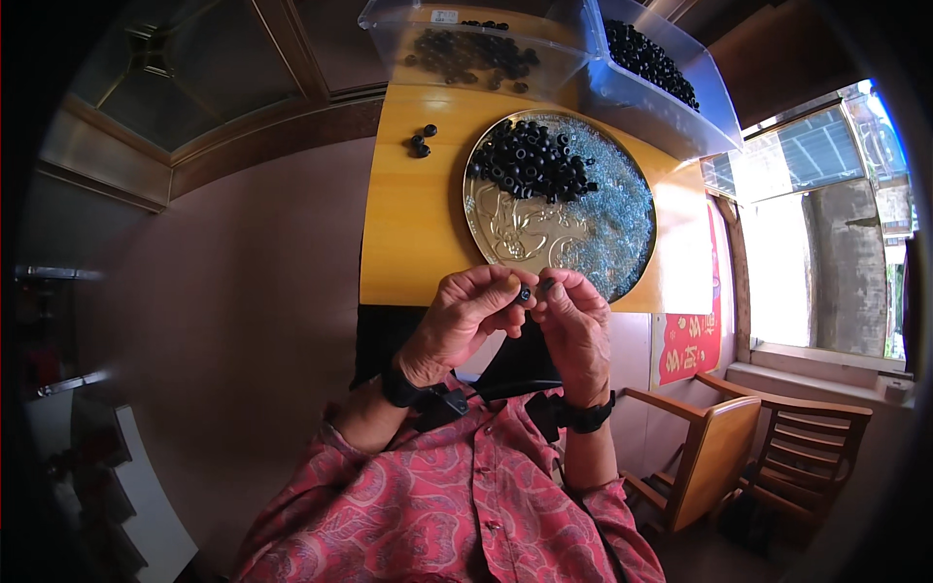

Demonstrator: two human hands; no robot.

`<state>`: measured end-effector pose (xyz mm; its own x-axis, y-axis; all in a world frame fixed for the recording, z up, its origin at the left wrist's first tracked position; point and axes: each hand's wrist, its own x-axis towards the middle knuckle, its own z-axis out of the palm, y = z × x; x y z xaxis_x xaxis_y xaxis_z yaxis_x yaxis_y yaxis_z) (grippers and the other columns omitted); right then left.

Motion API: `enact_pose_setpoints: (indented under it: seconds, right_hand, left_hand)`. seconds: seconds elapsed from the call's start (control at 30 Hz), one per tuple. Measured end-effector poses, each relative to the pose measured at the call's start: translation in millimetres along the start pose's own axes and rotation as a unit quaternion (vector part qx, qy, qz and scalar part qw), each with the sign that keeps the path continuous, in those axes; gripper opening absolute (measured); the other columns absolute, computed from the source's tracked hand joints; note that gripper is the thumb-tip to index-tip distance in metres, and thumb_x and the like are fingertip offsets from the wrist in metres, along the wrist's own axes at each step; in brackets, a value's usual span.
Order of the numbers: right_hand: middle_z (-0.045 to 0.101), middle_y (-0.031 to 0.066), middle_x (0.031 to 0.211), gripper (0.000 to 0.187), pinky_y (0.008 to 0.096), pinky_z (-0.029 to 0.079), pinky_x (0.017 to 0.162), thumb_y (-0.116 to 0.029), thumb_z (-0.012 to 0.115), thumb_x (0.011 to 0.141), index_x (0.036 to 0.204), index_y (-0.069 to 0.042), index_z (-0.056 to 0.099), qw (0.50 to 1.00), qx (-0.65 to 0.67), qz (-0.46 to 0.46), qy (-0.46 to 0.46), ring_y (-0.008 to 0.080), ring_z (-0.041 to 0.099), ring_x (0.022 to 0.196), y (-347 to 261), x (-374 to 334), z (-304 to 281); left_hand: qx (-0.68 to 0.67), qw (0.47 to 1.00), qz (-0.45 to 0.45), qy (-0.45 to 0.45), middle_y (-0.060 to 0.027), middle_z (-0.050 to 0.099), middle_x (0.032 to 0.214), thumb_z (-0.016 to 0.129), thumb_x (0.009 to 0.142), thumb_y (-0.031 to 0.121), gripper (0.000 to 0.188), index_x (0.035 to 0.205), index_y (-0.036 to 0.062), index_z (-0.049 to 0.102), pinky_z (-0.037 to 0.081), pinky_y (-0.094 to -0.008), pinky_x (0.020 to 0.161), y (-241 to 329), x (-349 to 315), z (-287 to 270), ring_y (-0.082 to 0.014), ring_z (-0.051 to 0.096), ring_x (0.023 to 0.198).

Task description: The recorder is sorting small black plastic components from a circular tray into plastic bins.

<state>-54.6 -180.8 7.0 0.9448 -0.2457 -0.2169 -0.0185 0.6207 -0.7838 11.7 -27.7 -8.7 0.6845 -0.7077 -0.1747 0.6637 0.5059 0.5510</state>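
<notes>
Black bead (pixel 524 293) sits pinched in left hand (pixel 461 313), beside right hand (pixel 577 325) pinching dark piece (pixel 547 285)

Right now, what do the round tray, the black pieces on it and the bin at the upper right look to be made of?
Round tray: probably metal, gold and shiny, judging by reflections off its raised pattern, though gilded plastic is possible. Black pieces: perhaps plastic or rubber; their smooth, dark look leaves it open. Bin: likely plastic, from its translucent, glossy walls.
</notes>
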Motion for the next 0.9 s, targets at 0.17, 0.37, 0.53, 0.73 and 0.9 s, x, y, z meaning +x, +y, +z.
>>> enact_pose_setpoints:
  seconds: [0.17, 0.37, 0.53, 0.73, 0.9]
  right_hand:
    - [0.066, 0.0056, 0.087, 0.022, 0.0213, 0.049, 0.069, -0.005, 0.063, 0.092, 0.113, 0.002, 0.063, 0.996, -0.07, -0.037, 0.04, 0.0099, 0.058, 0.074, 4, -8, 6]
    - [0.067, 0.0039, 0.086, 0.023, 0.0202, 0.049, 0.067, -0.005, 0.063, 0.092, 0.114, 0.003, 0.063, 0.981, -0.161, -0.067, 0.091, 0.0078, 0.059, 0.073, 7, -11, 13]
    - [0.067, 0.0046, 0.087, 0.022, 0.0205, 0.047, 0.065, -0.005, 0.063, 0.092, 0.112, 0.004, 0.064, 0.987, -0.132, -0.036, 0.083, 0.0075, 0.056, 0.071, 5, -11, 11]
    - [0.066, 0.0051, 0.085, 0.018, 0.0198, 0.042, 0.063, -0.004, 0.062, 0.091, 0.107, 0.003, 0.065, 0.993, -0.105, -0.017, 0.058, 0.0073, 0.052, 0.067, 4, -10, 7]
    - [0.064, 0.0046, 0.088, 0.014, 0.0197, 0.042, 0.064, -0.001, 0.062, 0.09, 0.103, 0.003, 0.065, 0.993, -0.102, -0.032, 0.039, 0.0075, 0.051, 0.068, 4, -12, 14]
  left_hand:
    - [0.029, 0.999, 0.013, 0.019, -0.007, 0.065, 0.085, 0.058, 0.096, 0.017, 0.024, 0.111, -0.0011, 0.064, 0.052, -0.0245, 0.064, -3, -2, 5, -0.012, 0.061, 0.067]
    - [0.085, 0.995, 0.031, 0.042, -0.0057, 0.064, 0.077, 0.059, 0.096, 0.018, 0.024, 0.111, 0.0001, 0.064, 0.052, -0.0256, 0.065, -8, -2, 6, -0.0126, 0.061, 0.067]
    - [0.091, 0.994, 0.031, 0.045, -0.0058, 0.064, 0.078, 0.059, 0.096, 0.018, 0.024, 0.111, -0.0001, 0.064, 0.053, -0.0257, 0.066, -7, -3, 5, -0.0128, 0.061, 0.067]
    - [0.082, 0.996, 0.018, 0.024, -0.0079, 0.066, 0.086, 0.058, 0.096, 0.017, 0.024, 0.111, -0.0008, 0.064, 0.053, -0.0256, 0.064, -6, -4, -1, -0.0127, 0.062, 0.068]
    - [-0.054, 0.998, -0.008, 0.011, -0.0096, 0.068, 0.091, 0.056, 0.097, 0.017, 0.025, 0.111, -0.0015, 0.064, 0.053, -0.0246, 0.063, -6, -3, -8, -0.0115, 0.062, 0.068]
